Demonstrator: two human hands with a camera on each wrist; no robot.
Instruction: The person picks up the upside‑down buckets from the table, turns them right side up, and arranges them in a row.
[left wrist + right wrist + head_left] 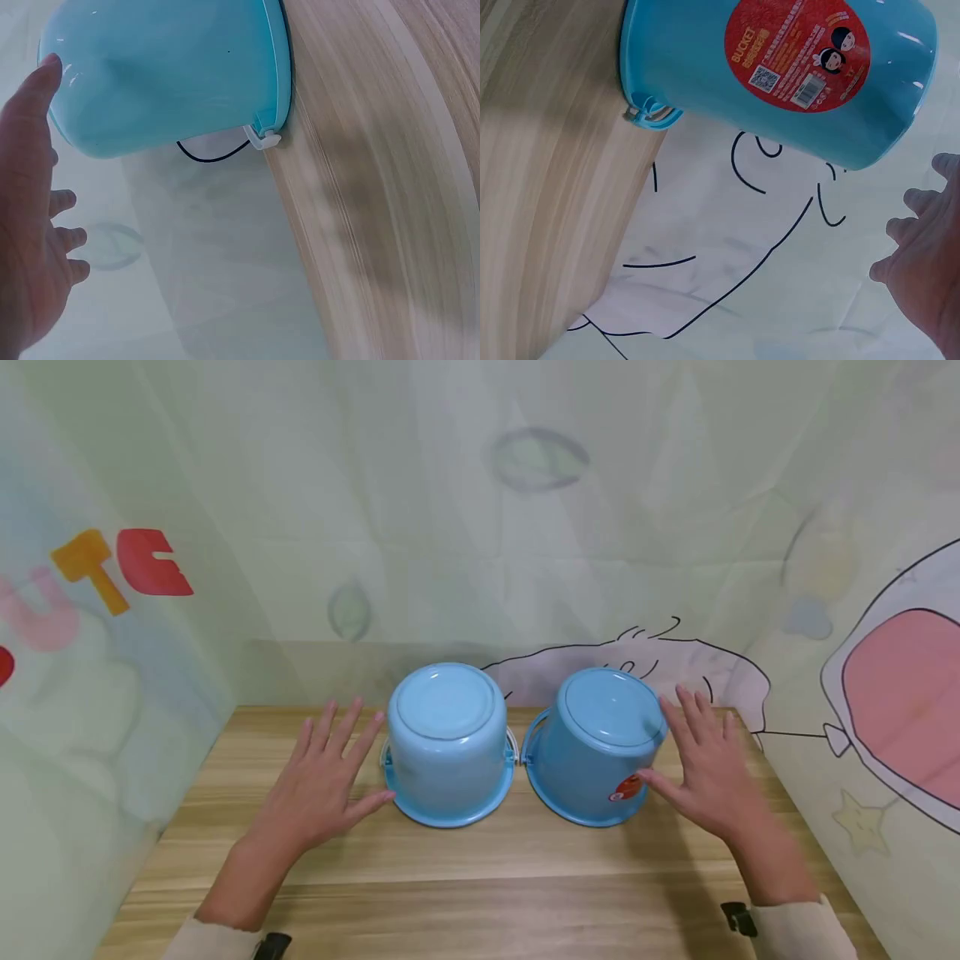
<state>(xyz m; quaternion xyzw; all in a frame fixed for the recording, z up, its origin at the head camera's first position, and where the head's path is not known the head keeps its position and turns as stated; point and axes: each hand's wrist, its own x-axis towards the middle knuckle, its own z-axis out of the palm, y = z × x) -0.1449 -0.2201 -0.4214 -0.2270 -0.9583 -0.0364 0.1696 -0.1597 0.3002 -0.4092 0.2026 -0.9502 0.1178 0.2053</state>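
Two light-blue plastic buckets stand upside down side by side on a wooden table. The left bucket (448, 752) has its handle low around its rim. My left hand (322, 781) is just to its left, fingers spread and straight; whether the thumb touches it I cannot tell. The right bucket (592, 752) leans slightly in the head view and bears a red round label (799, 56) with the word BUCKET. Beside its right side is my right hand (705, 764), fingers straight and spread, holding nothing. In the left wrist view a white handle end (262, 139) shows at the rim.
The wood-grain table (480, 902) ends at a pale printed fabric backdrop (420, 527) behind and at both sides. Colored letters (153, 562) are printed at the left, a pink balloon shape (911, 693) at the right.
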